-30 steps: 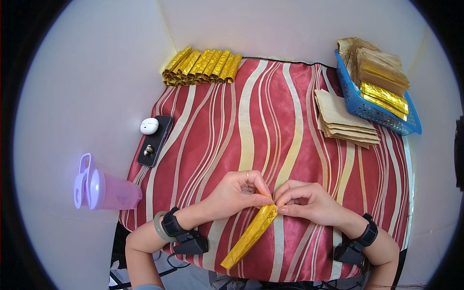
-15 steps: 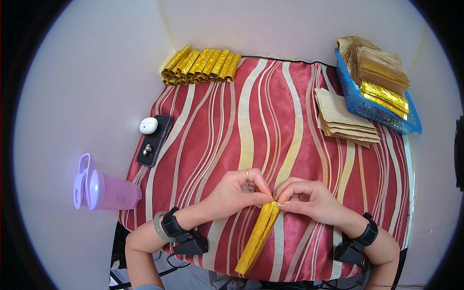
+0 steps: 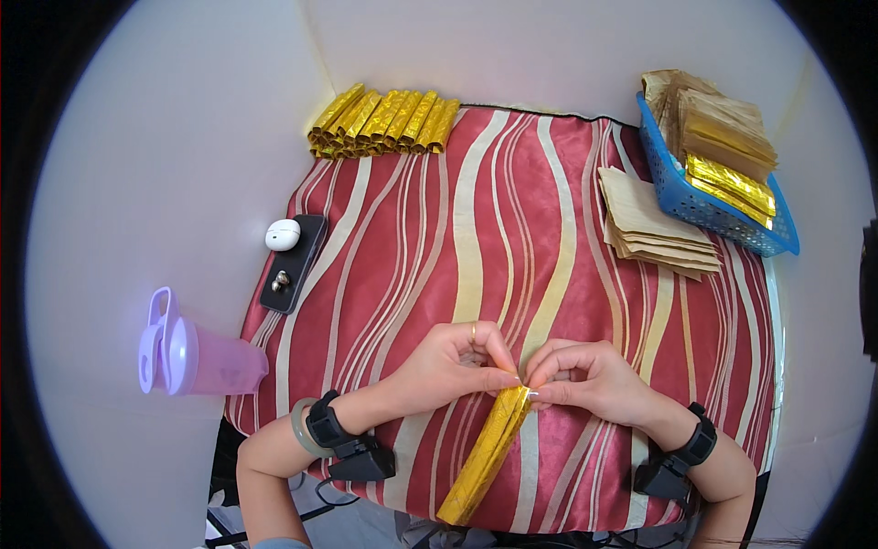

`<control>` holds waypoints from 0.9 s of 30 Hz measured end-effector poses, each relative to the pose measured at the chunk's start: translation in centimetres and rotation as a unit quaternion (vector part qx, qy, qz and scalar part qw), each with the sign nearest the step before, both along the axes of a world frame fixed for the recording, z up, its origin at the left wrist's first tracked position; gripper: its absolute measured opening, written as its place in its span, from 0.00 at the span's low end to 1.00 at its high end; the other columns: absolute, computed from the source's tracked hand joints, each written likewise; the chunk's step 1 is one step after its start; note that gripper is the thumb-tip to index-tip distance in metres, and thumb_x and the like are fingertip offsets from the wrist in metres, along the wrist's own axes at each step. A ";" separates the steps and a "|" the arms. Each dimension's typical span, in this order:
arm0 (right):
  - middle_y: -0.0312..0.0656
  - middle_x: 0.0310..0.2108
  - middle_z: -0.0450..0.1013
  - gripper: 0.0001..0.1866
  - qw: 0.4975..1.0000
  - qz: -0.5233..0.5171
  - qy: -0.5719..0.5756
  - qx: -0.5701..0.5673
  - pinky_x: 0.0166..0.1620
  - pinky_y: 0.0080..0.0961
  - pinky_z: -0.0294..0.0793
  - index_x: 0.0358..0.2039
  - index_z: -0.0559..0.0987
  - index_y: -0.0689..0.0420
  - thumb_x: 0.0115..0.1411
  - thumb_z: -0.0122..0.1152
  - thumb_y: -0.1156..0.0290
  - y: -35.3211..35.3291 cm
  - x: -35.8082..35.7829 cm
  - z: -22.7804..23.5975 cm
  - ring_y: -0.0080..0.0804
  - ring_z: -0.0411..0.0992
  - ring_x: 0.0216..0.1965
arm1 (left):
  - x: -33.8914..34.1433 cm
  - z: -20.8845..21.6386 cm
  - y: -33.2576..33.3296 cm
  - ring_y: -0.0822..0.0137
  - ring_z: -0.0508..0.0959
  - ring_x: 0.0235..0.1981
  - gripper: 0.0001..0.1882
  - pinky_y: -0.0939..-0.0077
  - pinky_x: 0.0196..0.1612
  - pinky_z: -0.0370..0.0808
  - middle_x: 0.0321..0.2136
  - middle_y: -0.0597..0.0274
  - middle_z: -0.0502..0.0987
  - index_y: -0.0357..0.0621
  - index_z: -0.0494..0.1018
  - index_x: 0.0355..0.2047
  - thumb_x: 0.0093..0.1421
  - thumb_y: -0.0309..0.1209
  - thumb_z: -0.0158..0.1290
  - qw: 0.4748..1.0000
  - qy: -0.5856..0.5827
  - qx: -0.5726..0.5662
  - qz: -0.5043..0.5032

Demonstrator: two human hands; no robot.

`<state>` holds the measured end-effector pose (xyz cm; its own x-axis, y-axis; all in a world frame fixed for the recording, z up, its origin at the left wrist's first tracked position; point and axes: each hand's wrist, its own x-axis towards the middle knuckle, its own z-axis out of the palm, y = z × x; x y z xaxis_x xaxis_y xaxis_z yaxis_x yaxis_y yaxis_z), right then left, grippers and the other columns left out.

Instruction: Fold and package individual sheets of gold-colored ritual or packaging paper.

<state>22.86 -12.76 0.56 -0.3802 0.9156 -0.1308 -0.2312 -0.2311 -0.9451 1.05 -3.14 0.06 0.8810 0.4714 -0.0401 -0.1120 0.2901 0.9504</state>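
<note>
Gold foil strip [image 3: 485, 455] is narrow, shiny, creased.

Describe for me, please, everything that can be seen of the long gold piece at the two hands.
The long gold piece is narrow and shiny, foil-like in look, with a finely wrinkled surface and a crease running lengthwise. It slants from its upper end down to the left, above the near part of the striped cloth. The left hand and right hand hold that upper end at their fingertips; the lower end is not held. Whether it touches the cloth cannot be told.
</note>
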 end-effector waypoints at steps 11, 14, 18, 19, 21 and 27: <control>0.38 0.39 0.71 0.05 0.999 0.005 -0.036 0.004 0.44 0.18 0.75 0.36 0.81 0.65 0.61 0.64 0.77 0.0 -0.1 0.1 0.21 0.74 0.39 | 0.1 0.1 -0.1 0.76 0.77 0.35 0.05 0.83 0.39 0.76 0.32 0.63 0.76 0.37 0.73 0.33 0.60 0.20 0.59 1.000 0.011 0.004 -0.016; 0.37 0.38 0.71 0.05 0.999 0.008 -0.046 0.020 0.43 0.17 0.73 0.35 0.81 0.64 0.61 0.65 0.76 0.0 -0.1 -0.1 0.20 0.73 0.39 | 0.1 0.0 -0.1 0.77 0.77 0.35 0.05 0.83 0.40 0.75 0.33 0.63 0.76 0.37 0.73 0.33 0.60 0.20 0.59 1.000 0.016 0.005 -0.022; 0.36 0.38 0.72 0.05 0.997 0.018 -0.069 0.039 0.42 0.17 0.71 0.34 0.81 0.64 0.61 0.65 0.76 0.1 -0.1 -0.1 0.19 0.71 0.39 | 0.0 0.1 -0.2 0.77 0.77 0.36 0.05 0.83 0.40 0.74 0.33 0.64 0.76 0.36 0.73 0.33 0.60 0.19 0.59 0.999 0.012 0.007 -0.033; 0.36 0.38 0.72 0.05 0.997 0.017 -0.069 0.039 0.42 0.17 0.71 0.34 0.81 0.64 0.61 0.65 0.76 0.0 -0.1 -0.1 0.19 0.71 0.39 | 0.0 0.1 -0.2 0.77 0.77 0.36 0.05 0.83 0.40 0.74 0.33 0.64 0.76 0.36 0.73 0.33 0.60 0.19 0.59 0.999 0.012 0.007 -0.034; 0.36 0.38 0.72 0.05 0.997 0.019 -0.062 0.037 0.42 0.17 0.70 0.34 0.81 0.64 0.61 0.65 0.76 0.0 -0.1 -0.1 0.19 0.71 0.38 | 0.1 0.2 -0.3 0.77 0.77 0.36 0.04 0.83 0.41 0.74 0.32 0.65 0.75 0.36 0.73 0.33 0.60 0.19 0.59 0.999 0.022 0.012 -0.046; 0.37 0.39 0.72 0.04 0.998 -0.033 -0.041 0.035 0.44 0.17 0.72 0.36 0.80 0.64 0.61 0.64 0.76 0.0 -0.2 0.0 0.20 0.72 0.40 | 0.5 -0.3 -0.5 0.71 0.78 0.40 0.07 0.77 0.45 0.75 0.44 0.56 0.75 0.37 0.72 0.41 0.63 0.20 0.55 0.995 -0.069 0.066 0.013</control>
<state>22.64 -12.73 0.55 -0.3086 0.9465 -0.0940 -0.1646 -0.1505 -0.9748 1.56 -3.66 -0.28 0.8611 0.4873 0.1448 -0.2504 0.1586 0.9551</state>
